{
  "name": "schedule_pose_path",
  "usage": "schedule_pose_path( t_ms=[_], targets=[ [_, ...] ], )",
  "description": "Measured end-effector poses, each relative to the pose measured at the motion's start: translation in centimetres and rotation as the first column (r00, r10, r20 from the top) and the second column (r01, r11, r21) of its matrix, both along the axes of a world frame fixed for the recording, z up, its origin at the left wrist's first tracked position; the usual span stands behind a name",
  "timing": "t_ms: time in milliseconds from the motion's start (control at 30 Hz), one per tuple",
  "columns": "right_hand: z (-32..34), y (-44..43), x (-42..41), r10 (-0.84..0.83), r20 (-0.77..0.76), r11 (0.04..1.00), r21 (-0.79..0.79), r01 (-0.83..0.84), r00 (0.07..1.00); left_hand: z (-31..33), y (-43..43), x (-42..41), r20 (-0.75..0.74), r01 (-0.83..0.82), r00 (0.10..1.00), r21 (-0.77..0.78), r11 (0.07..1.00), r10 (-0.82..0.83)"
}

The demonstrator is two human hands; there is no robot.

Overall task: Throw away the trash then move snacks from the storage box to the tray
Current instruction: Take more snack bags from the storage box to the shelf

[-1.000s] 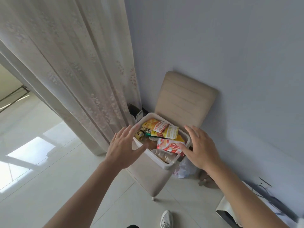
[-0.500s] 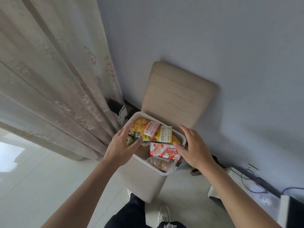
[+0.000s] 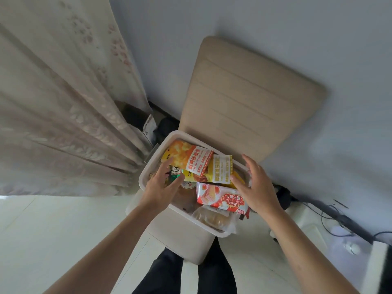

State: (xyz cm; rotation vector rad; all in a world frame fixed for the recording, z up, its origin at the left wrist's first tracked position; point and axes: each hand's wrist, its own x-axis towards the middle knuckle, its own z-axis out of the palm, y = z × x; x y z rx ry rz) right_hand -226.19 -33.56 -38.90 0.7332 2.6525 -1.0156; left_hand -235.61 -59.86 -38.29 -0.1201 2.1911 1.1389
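A white storage box [image 3: 180, 225] sits on a beige chair, full of snack packets. An orange chip bag [image 3: 186, 158] lies at the back, a yellow packet [image 3: 220, 170] beside it, and a pink wafer packet [image 3: 220, 197] in front of those. A clear bag [image 3: 214, 218] hangs over the near rim. My left hand [image 3: 161, 185] reaches into the left side of the box, fingers spread over the packets and touching the chip bag's edge. My right hand [image 3: 254, 185] hovers over the right rim, fingers relaxed, thumb near the yellow packet. Neither hand grips anything.
The chair back [image 3: 244, 98] leans against a pale wall. A cream curtain [image 3: 63, 102] hangs at the left, dark items at its foot. Cables [image 3: 339, 217] and a white device lie on the floor at the right. My legs [image 3: 186, 272] stand below the box.
I have stepped closer, so the box looms larger. Both hands have dropped from beside the rim into and over the box, the left one now among the packets.
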Motion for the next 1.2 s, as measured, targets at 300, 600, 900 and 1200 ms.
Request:
schedule_pose_path(
  t_ms=[300, 600, 900, 1200],
  targets=[
    [-9.7, 2.4, -0.6, 0.032, 0.060, 0.998, -0.059, -0.029, 0.998, -9.8, 3.2, -2.8, 0.117, -0.279, 0.954, -0.001, 0.960, 0.278],
    [-13.0, 3.0, -1.7, 0.067, 0.042, 0.988, -0.145, -0.061, 0.997, -13.3, 5.7, -4.4, 0.123, -0.589, 0.805, 0.054, 0.806, 0.581],
    [-13.6, 3.8, -3.5, 0.046, -0.008, 0.941, -0.336, -0.046, 0.999, -14.6, 8.6, -5.1, 0.198, -0.695, 0.718, 0.154, 0.702, 0.667],
    [-12.9, 3.0, -2.4, -0.071, -0.151, 0.947, -0.322, 0.019, 0.986, -14.0, 8.4, -4.3, 0.135, -0.687, 0.724, 0.231, 0.689, 0.677]
  ],
)
